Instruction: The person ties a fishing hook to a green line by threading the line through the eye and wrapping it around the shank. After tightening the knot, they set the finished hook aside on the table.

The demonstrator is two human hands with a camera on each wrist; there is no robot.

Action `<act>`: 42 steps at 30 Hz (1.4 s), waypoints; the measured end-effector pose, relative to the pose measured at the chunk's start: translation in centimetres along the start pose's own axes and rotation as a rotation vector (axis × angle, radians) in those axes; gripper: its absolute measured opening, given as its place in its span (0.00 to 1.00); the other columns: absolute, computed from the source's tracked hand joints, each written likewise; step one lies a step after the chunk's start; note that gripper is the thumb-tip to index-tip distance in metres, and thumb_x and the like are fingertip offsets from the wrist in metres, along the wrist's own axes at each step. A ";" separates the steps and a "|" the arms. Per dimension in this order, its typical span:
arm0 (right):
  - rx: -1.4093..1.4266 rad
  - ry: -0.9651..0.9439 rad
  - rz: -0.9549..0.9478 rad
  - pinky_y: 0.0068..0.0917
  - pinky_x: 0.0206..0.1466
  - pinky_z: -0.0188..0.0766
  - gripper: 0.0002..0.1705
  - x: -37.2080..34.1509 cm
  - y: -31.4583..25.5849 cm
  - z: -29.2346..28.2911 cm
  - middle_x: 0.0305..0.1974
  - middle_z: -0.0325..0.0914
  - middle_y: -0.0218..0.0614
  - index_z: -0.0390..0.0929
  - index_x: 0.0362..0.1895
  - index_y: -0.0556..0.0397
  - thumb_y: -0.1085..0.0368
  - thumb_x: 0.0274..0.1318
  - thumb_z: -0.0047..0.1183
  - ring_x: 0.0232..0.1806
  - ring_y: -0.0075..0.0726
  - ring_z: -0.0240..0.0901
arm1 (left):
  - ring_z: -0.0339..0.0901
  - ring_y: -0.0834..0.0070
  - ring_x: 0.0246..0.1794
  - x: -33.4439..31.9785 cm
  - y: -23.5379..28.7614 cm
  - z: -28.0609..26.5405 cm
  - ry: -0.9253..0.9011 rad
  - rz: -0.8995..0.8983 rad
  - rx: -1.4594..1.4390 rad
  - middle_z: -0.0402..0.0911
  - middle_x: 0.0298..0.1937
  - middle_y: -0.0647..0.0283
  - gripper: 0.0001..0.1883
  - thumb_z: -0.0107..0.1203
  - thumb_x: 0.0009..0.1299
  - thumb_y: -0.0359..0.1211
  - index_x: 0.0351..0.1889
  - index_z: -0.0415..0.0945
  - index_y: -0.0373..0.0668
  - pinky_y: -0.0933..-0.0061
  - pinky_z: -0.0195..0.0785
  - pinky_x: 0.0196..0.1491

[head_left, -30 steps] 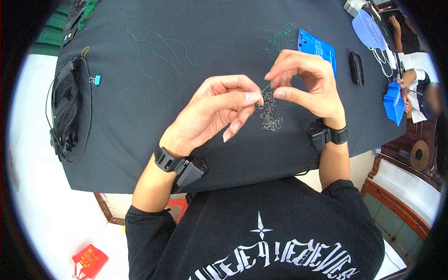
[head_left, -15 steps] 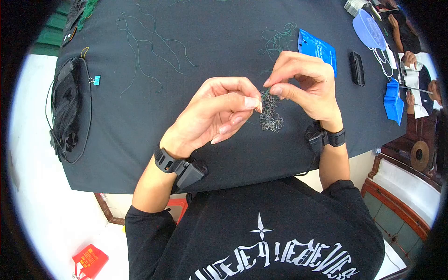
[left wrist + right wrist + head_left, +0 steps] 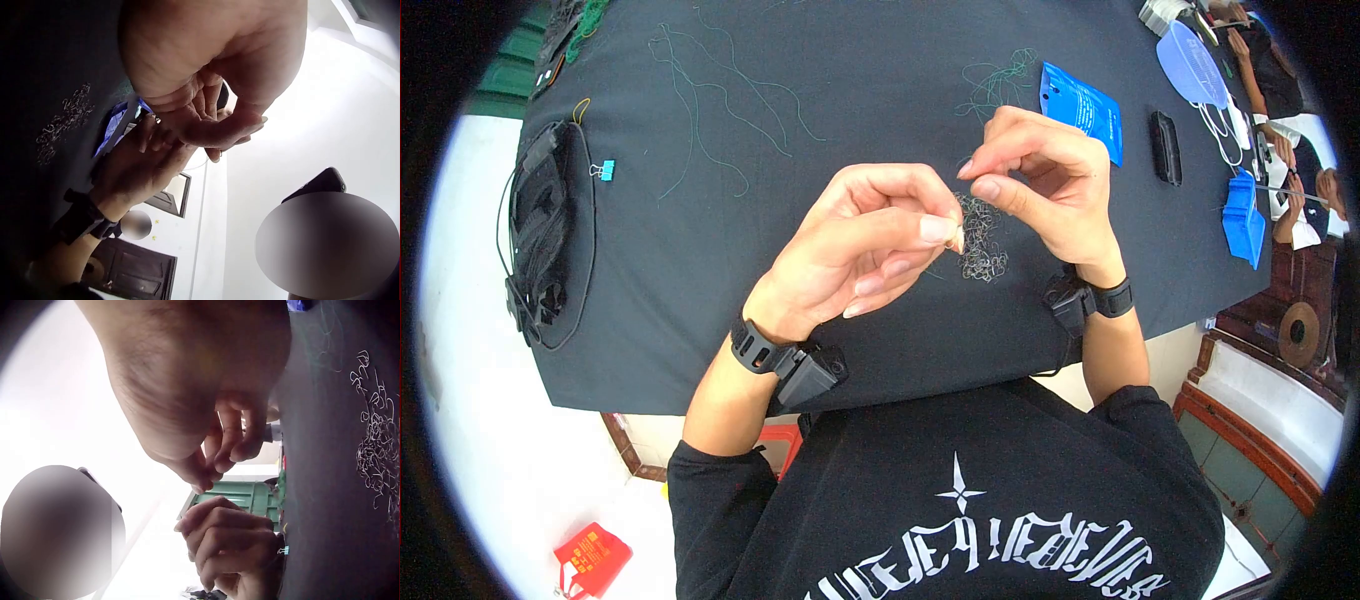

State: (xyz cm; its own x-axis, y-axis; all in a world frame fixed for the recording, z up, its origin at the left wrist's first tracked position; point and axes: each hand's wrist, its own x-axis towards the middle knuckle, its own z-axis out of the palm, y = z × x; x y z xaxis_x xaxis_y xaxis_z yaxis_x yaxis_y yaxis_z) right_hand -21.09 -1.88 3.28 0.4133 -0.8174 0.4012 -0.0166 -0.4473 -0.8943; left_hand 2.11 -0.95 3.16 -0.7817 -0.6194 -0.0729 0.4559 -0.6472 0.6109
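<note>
My left hand (image 3: 855,240) pinches a fine green fishing line between thumb and forefinger; a thin strand shows just below its fingers. Any small hook at that pinch is hidden by the fingertips. My right hand (image 3: 1050,175) is raised close to its right, with thumb and forefinger tips brought together on the line, which is barely visible there. The right wrist view also has both sets of fingertips facing each other, a small gap between them. Below and between the hands, a pile of small metal fish hooks (image 3: 983,250) lies on the black cloth (image 3: 880,340).
Loose green line (image 3: 998,85) lies tangled beyond the right hand, beside a blue packet (image 3: 1085,110). More strands (image 3: 720,95) spread over the left. A black case (image 3: 1164,148) and blue tray (image 3: 1245,220) are at right, a teal binder clip (image 3: 603,171) at left. Other people sit at far right.
My right hand has shifted slightly left, and its thumb and forefinger have come closer together. The green line seen between the hands earlier is less visible now. My left hand keeps its pinch.
</note>
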 end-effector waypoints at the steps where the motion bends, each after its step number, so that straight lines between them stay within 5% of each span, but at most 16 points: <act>1: -0.008 -0.009 0.001 0.17 0.36 0.74 0.07 0.0 0.0 -0.1 0.36 0.80 0.36 0.86 0.41 0.60 0.76 0.57 0.65 0.33 0.21 0.77 | 0.54 0.91 0.06 0.0 0.0 -0.1 0.004 0.010 -0.003 0.64 0.15 0.73 0.06 0.53 0.74 0.26 0.39 0.76 0.30 0.88 0.49 0.07; 9: 0.109 0.079 0.052 0.16 0.32 0.70 0.05 -0.1 -0.7 0.2 0.35 0.79 0.35 0.85 0.39 0.61 0.77 0.57 0.64 0.31 0.19 0.75 | 0.58 0.90 0.07 0.1 -0.4 -0.2 0.050 0.046 0.121 0.67 0.15 0.71 0.06 0.55 0.74 0.27 0.39 0.77 0.31 0.87 0.50 0.08; 15: -0.085 -0.025 -0.040 0.17 0.26 0.60 0.04 0.2 -0.6 -0.2 0.30 0.77 0.31 0.86 0.36 0.57 0.74 0.55 0.66 0.25 0.17 0.68 | 0.61 0.88 0.08 0.2 -0.6 0.1 0.090 0.054 0.206 0.71 0.16 0.69 0.07 0.57 0.74 0.29 0.37 0.77 0.32 0.86 0.53 0.09; 42: -0.075 -0.249 -0.009 0.25 0.28 0.67 0.05 0.0 -0.9 -0.7 0.26 0.75 0.33 0.80 0.32 0.57 0.69 0.54 0.61 0.25 0.28 0.73 | 0.67 0.84 0.10 0.4 -1.0 -0.1 0.109 0.014 0.345 0.77 0.20 0.64 0.08 0.59 0.72 0.29 0.37 0.79 0.31 0.84 0.53 0.10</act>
State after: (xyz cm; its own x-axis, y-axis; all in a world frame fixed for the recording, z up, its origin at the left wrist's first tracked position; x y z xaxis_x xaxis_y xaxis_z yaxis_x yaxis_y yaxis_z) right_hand -21.71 -1.75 4.22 0.6249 -0.7029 0.3396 -0.0755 -0.4874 -0.8699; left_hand 1.45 -0.62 2.44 -0.7181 -0.6828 -0.1345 0.2812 -0.4615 0.8414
